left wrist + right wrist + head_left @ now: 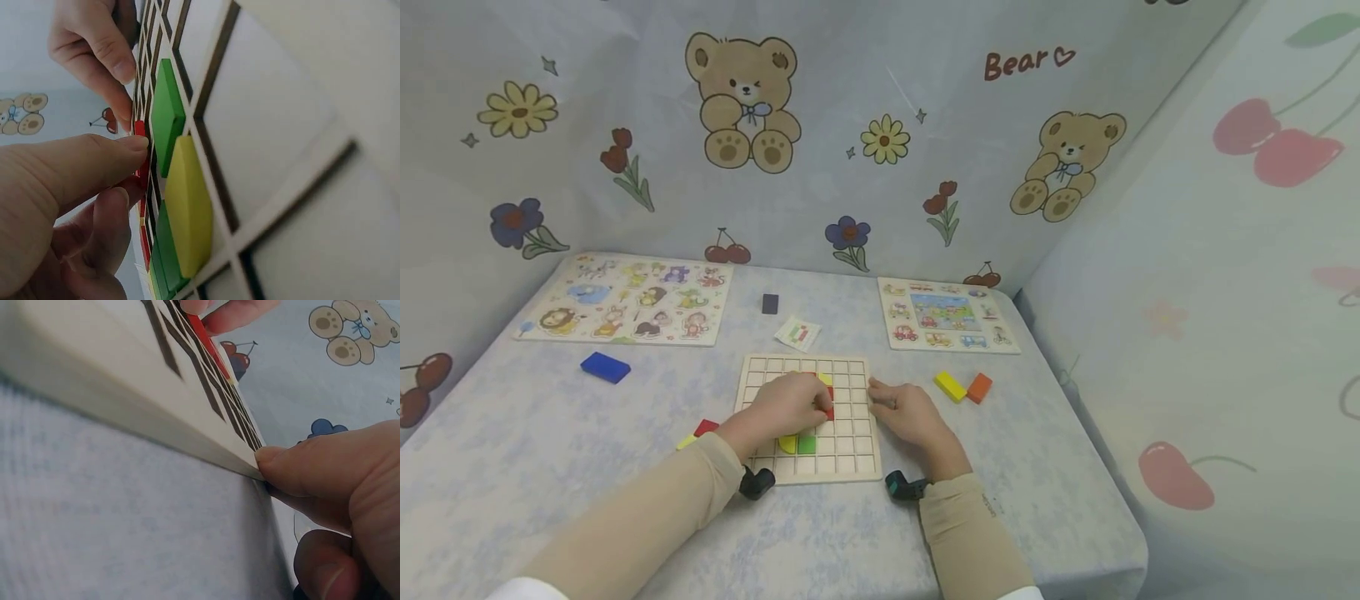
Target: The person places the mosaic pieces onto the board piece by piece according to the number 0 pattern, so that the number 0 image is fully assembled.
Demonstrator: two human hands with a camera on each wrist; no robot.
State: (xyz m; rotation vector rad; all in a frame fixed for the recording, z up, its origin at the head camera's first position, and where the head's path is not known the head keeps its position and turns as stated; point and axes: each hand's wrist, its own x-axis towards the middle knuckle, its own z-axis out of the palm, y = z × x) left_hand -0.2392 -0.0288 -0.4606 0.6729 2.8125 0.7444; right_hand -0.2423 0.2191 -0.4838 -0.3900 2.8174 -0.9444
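A wooden grid board (855,450) lies on the table with coloured tiles in its squares. Over its middle, my left hand (786,404) pinches a red tile (140,129) between thumb and fingertips, low at the board's surface. Closer to the left wrist camera are a yellow tile with a curved side (189,209) and a green tile (167,115). My right hand (913,415) touches the board's right edge with thumb and forefinger spread apart; in the right wrist view the thumb (281,464) rests against that edge. The left hand covers part of the tile pattern.
Left of the board lie a blue block (606,367) and red (706,427) and yellow pieces. To its right are yellow (951,386) and orange blocks (979,388). Behind it sit a pattern card (797,333), a dark block (771,304) and two picture boards (625,300).
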